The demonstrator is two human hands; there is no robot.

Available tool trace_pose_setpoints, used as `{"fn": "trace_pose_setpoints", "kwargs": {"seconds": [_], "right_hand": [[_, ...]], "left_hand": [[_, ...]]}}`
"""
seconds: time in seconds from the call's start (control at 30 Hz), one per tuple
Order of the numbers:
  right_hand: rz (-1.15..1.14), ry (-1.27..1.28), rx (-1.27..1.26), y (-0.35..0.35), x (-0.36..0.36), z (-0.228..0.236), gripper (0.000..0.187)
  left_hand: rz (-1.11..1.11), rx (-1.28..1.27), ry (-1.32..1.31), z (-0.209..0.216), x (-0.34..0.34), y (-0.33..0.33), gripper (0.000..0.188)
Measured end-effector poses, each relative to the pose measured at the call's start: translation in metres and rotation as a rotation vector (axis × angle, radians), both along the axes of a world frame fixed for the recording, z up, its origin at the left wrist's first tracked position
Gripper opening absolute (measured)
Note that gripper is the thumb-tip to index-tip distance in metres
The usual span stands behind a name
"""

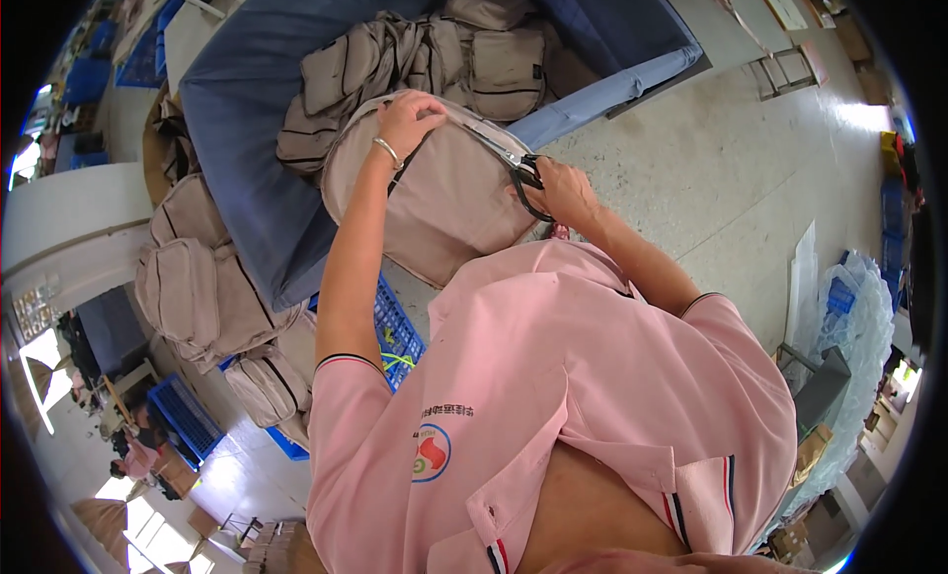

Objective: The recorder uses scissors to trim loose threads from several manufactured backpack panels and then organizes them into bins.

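A beige backpack [459, 199] hangs in front of me, partly over the edge of a blue fabric-lined bin [252, 110]. At its upper edge, my left hand [407, 122] has its fingers closed on the backpack's fabric, a bangle on the wrist. Black-handled scissors [533, 184] are in my right hand [565, 191]. Their metal blades point up and left along the backpack's edge, toward my left hand. Whether the blades touch a thread is too small to tell.
Several beige backpacks [506, 65] lie inside the bin. More backpacks [183, 278] are piled at the left, near a blue plastic crate [395, 322]. A metal-framed stool [787, 72] stands at the far right, and clear plastic wrap [859, 307] lies at the right.
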State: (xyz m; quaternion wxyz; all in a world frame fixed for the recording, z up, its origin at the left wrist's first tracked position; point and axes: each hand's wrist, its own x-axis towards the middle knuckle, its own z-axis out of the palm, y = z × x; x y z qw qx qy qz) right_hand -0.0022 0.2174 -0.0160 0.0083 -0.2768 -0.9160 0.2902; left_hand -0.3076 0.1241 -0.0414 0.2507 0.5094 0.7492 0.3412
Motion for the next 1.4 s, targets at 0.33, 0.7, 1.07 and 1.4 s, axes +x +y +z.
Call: {"fn": "trace_pose_setpoints", "kwargs": {"seconds": [0.33, 0.7, 1.07, 1.4], "right_hand": [[0.04, -0.026, 0.156, -0.002, -0.02, 0.011, 0.067], [0.02, -0.056, 0.071, 0.001, -0.017, 0.006, 0.068], [-0.007, -0.119, 0.125, -0.002, -0.026, -0.002, 0.07], [-0.108, 0.012, -0.012, 0.009, -0.028, -0.026, 0.068]], "left_hand": [[0.016, -0.01, -0.008, 0.005, 0.004, -0.002, 0.009], [0.016, -0.02, 0.02, 0.007, 0.007, -0.004, 0.009], [0.055, 0.032, 0.087, 0.005, 0.016, -0.006, 0.01], [1.425, 0.324, 0.356, -0.019, 0.127, -0.166, 0.057]]}}
